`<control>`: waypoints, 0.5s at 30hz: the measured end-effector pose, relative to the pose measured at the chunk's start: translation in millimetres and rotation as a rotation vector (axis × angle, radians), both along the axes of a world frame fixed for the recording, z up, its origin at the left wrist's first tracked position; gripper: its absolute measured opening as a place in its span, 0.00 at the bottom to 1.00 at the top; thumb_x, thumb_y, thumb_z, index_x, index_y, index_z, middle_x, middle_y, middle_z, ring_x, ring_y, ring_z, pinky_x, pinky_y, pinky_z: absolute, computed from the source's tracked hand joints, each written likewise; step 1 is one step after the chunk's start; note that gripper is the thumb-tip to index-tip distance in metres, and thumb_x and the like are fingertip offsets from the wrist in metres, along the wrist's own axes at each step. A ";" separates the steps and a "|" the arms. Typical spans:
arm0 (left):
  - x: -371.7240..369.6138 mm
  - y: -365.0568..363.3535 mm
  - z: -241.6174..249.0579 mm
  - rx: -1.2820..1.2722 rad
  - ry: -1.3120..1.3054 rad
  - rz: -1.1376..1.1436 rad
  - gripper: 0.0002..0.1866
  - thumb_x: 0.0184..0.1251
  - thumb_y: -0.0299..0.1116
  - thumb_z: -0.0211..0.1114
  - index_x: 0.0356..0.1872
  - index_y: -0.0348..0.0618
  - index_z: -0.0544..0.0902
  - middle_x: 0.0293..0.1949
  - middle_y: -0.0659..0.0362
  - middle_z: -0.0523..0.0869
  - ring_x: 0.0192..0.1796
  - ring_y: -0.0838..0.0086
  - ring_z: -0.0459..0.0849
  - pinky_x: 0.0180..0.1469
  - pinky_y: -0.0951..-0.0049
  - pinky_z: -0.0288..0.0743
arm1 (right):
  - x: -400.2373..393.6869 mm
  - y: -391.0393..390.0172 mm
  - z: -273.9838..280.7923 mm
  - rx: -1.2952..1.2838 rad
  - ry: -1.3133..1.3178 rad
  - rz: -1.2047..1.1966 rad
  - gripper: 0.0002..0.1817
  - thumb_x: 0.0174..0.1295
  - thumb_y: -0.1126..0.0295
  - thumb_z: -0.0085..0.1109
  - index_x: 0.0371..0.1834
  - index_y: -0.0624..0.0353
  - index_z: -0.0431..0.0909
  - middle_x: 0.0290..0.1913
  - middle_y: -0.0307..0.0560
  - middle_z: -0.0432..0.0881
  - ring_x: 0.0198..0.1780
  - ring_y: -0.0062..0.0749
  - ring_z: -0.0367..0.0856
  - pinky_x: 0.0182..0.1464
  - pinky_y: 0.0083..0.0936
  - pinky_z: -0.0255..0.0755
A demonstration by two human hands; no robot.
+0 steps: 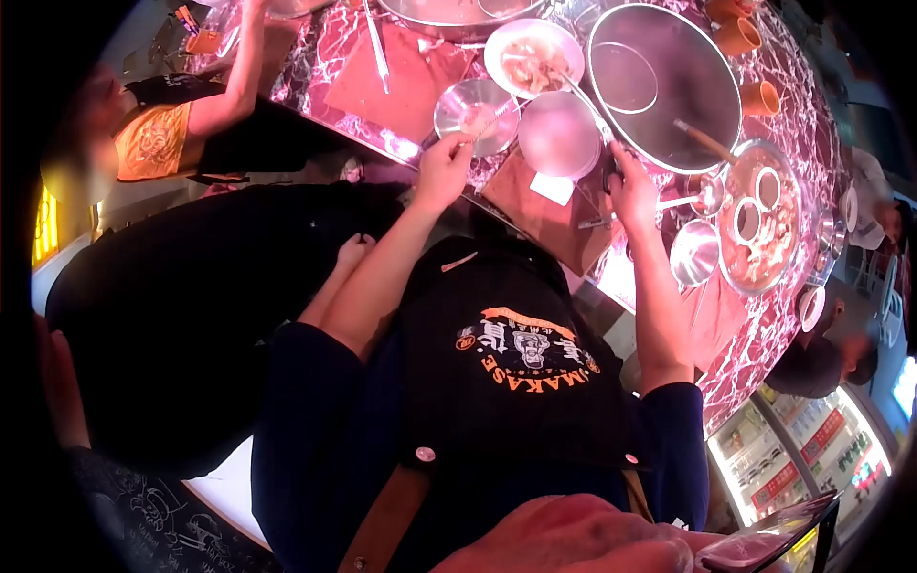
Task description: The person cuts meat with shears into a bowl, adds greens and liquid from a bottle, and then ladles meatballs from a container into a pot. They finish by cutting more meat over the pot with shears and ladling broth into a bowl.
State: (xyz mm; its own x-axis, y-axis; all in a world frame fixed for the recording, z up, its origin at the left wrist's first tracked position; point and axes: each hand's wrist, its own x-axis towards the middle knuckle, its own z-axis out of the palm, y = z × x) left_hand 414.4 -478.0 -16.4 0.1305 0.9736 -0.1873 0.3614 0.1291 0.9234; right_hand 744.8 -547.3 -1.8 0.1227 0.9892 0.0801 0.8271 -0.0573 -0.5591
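My left hand pinches a thin metal utensil whose end lies over a shiny metal bowl. My right hand is closed around a long metal utensil; its exact kind I cannot make out. Its far end reaches into a white bowl of pale food pieces. Between my hands stands a round pale dish or lid, with a white slip of paper just below it on a brown mat.
Beyond my right hand stands a large pot. Right of it is a wide food-filled pan with two round cups in it; a metal bowl sits nearer. A person in an orange sleeve works at the left. Orange cups line the far side.
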 end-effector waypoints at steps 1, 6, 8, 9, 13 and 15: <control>1.1 -0.6 1.4 -0.001 -0.001 -0.002 0.09 0.71 0.28 0.59 0.46 0.33 0.81 0.25 0.67 0.76 0.27 0.87 0.71 0.29 0.81 0.65 | 0.2 1.6 7.8 -0.047 -0.001 -0.011 0.30 0.53 0.76 0.58 0.64 0.48 0.73 0.50 0.53 0.81 0.49 0.50 0.81 0.51 0.40 0.76; -4.0 1.9 28.0 -0.010 0.159 -0.075 0.12 0.66 0.35 0.61 0.46 0.42 0.84 0.29 0.53 0.85 0.30 0.69 0.83 0.35 0.69 0.75 | 9.8 -22.4 60.3 -0.176 0.061 -0.019 0.29 0.52 0.71 0.60 0.62 0.47 0.73 0.50 0.52 0.80 0.46 0.50 0.82 0.49 0.40 0.76; -5.7 9.3 48.6 0.015 0.254 -0.169 0.13 0.66 0.37 0.59 0.47 0.47 0.85 0.31 0.52 0.86 0.33 0.62 0.85 0.38 0.66 0.76 | 13.8 -34.0 85.3 -0.227 0.030 0.036 0.30 0.51 0.73 0.59 0.62 0.47 0.73 0.47 0.51 0.81 0.45 0.48 0.82 0.47 0.40 0.76; -7.9 14.3 49.9 0.013 0.253 -0.169 0.13 0.66 0.37 0.59 0.47 0.47 0.85 0.31 0.52 0.86 0.33 0.62 0.85 0.38 0.66 0.76 | 20.7 -36.7 89.6 -0.226 -0.034 0.115 0.30 0.51 0.74 0.59 0.62 0.47 0.73 0.45 0.50 0.81 0.44 0.47 0.82 0.46 0.40 0.76; -10.0 30.5 50.8 0.079 0.326 -0.276 0.14 0.69 0.34 0.59 0.51 0.43 0.84 0.29 0.57 0.85 0.29 0.75 0.81 0.33 0.73 0.72 | 6.6 -26.7 118.9 -0.264 -0.291 0.336 0.29 0.49 0.75 0.60 0.59 0.49 0.75 0.40 0.48 0.80 0.42 0.45 0.82 0.43 0.40 0.76; -9.0 32.9 47.9 0.062 0.332 -0.252 0.14 0.68 0.32 0.60 0.51 0.42 0.84 0.28 0.58 0.84 0.28 0.78 0.80 0.32 0.75 0.71 | -0.8 -16.5 107.9 -0.219 -0.403 0.462 0.24 0.51 0.74 0.59 0.54 0.50 0.77 0.36 0.47 0.78 0.40 0.43 0.82 0.41 0.39 0.76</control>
State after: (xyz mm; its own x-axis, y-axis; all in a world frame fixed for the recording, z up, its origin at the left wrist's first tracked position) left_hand 405.3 -445.0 31.5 0.3087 0.9295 -0.2017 0.6535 -0.0532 0.7550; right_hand 744.0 -563.8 106.1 -0.3164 0.9316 -0.1788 0.9364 0.2766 -0.2159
